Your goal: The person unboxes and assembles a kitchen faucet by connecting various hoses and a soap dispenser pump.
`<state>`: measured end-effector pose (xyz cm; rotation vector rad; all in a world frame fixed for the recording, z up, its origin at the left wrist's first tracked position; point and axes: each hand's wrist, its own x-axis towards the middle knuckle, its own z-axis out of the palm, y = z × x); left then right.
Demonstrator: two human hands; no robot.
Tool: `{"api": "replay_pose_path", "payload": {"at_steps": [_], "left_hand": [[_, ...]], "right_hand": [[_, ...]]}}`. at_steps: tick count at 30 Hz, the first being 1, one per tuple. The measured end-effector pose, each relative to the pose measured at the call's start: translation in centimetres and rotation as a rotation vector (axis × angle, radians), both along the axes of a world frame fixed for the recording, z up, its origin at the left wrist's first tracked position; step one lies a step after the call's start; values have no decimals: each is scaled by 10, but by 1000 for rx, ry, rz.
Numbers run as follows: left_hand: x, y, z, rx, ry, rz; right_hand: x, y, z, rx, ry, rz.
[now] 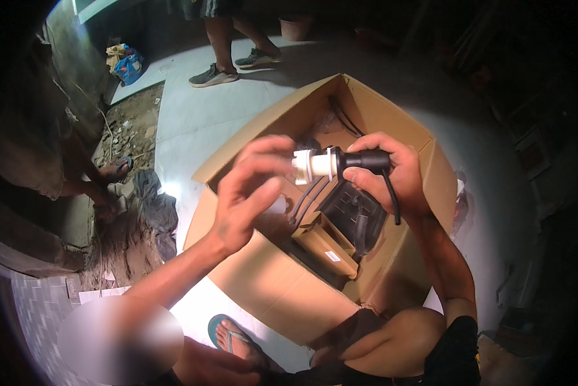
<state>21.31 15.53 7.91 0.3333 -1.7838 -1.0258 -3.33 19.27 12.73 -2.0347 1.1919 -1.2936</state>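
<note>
My right hand (398, 177) grips a black and white plumbing fitting (347, 161), holding it level above an open cardboard box (263, 276). The fitting has a black cylindrical body, a white collar and white threaded end, and a thin black tube that hangs down beside my wrist. My left hand (250, 186) is at the white end, fingers apart and slightly smeared by motion; whether the fingertips touch it I cannot tell. Inside the box lie a small brown carton (324, 244), a black tray-like part (360, 206) and black hoses (308, 199).
A person's legs and dark shoes (215, 76) are beyond the box. At the left, another person's sandalled foot (118, 168) rests by broken ground and rubble (131, 128). Dark cloth (157, 206) lies at the floor edge. A bucket (295, 27) stands far back.
</note>
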Motion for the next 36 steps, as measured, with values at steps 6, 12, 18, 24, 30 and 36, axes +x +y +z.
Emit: {"api": "replay_pose_path", "payload": {"at_steps": [6,12,18,24,30,36], "left_hand": [[-8,-5,15,246,92,134],[-3,-19,32,280,627,-199],[-27,-28,13,556,112,31],[-13,-60,9,28,231,81],[-46,-66,-24,237,141,-78],[-45,-87,-36,221,-8,325]], "right_hand": [[-7,-4,0,124,-90,-10],[-9,-13,-8,211,-87,-43],[-12,-30,-21,191,-120,46],[-27,-56,-33,195,-76,-49],[-45,-78,-51,249,-195,-19],[-52,-85,-56,264,-170,-42]]}}
